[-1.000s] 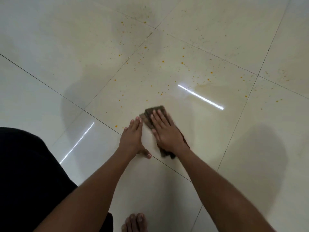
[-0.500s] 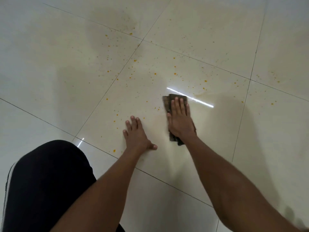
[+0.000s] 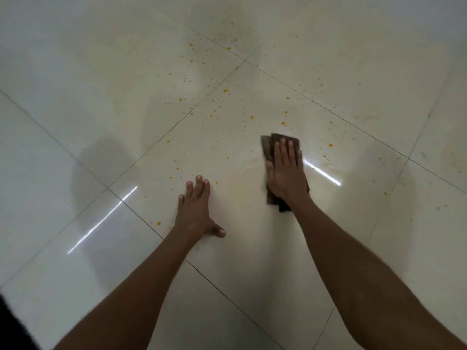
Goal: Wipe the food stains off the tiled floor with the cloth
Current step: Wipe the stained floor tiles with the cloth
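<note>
A folded dark brown cloth lies flat on the glossy cream tiled floor. My right hand presses down on it with straight fingers, covering most of it. My left hand rests flat on the tile to the left, fingers spread, thumb out to the right. Orange food stains speckle the tiles ahead of both hands, with more spots to the right of the cloth and one spot just left of my left wrist.
Dark grout lines cross the floor diagonally. Two bright light reflections streak the tiles. A dark piece of clothing shows at the bottom left corner.
My right hand has pushed the cloth forward and to the right, away from my left hand. The camera has shifted, and my dark-clothed leg has mostly left the view.
</note>
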